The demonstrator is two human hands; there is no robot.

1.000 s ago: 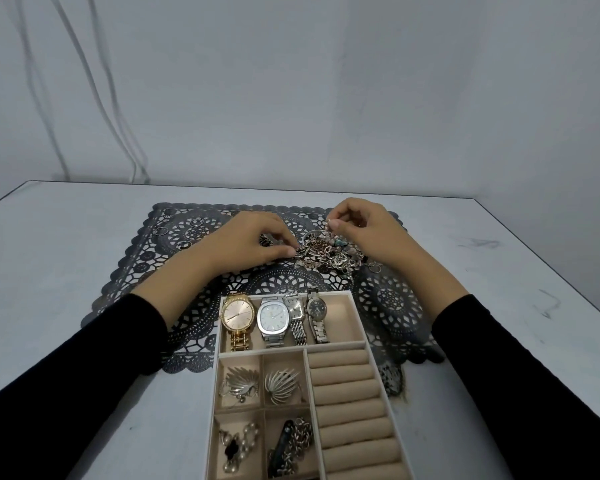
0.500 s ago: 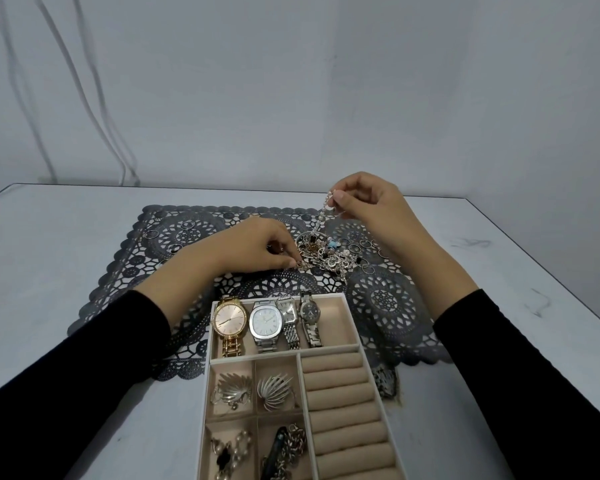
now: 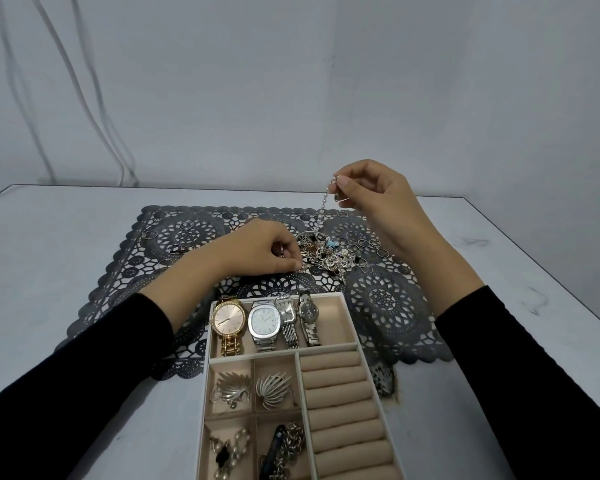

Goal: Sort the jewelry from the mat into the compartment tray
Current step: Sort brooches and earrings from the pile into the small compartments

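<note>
A tangled pile of jewelry (image 3: pixel 326 256) lies on the dark lace mat (image 3: pixel 388 299). My right hand (image 3: pixel 374 199) is raised above the pile and pinches the top of a silver beaded chain (image 3: pixel 323 209), which hangs down into the tangle. My left hand (image 3: pixel 260 251) rests on the mat at the pile's left edge, fingertips pinching a piece there. The beige compartment tray (image 3: pixel 349 327) sits in front, with several watches (image 3: pixel 262 320) in its top section, brooches and chains in the small left compartments, and ring rolls (image 3: pixel 340 400) on the right.
Loose rings (image 3: pixel 364 244) lie scattered on the mat right of the pile, and a few more at the mat's far left (image 3: pixel 184 226). The white table (image 3: pixel 49 258) ends at a wall behind. Cables (image 3: pixel 94 98) hang down the wall at the left.
My right hand has risen from the pile, drawing the beaded chain upward out of the tangle. My left hand has stayed pressed at the pile's left edge.
</note>
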